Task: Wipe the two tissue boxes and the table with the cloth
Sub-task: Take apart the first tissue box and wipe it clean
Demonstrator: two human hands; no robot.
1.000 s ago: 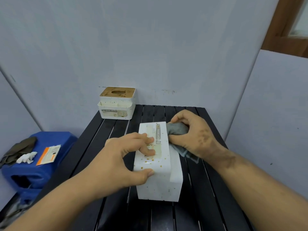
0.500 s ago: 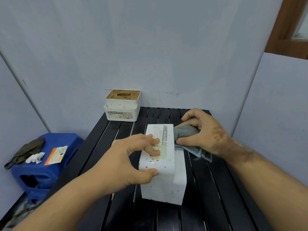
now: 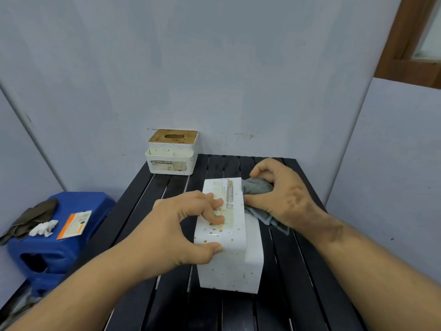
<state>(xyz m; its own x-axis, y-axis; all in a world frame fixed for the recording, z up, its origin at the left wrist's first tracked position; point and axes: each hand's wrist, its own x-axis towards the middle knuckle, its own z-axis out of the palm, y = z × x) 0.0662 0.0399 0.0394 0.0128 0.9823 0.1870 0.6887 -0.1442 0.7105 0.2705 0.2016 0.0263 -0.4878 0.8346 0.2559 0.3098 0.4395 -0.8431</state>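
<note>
Cloth against the near box

Left hand (image 3: 181, 225) has its grip round the white tissue box (image 3: 226, 237), lying on its side mid-surface (image 3: 298, 295). Right hand (image 3: 281, 194), at 3 o'clock of it, grips the grey cloth (image 3: 256, 187), pressed to the box's side. Second tissue box (image 3: 172, 152) stands at 11 o'clock, well apart.

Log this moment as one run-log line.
step: wiping near tissue box | left hand: grips box | right hand: presses cloth on its right side | far tissue box: stained
</note>
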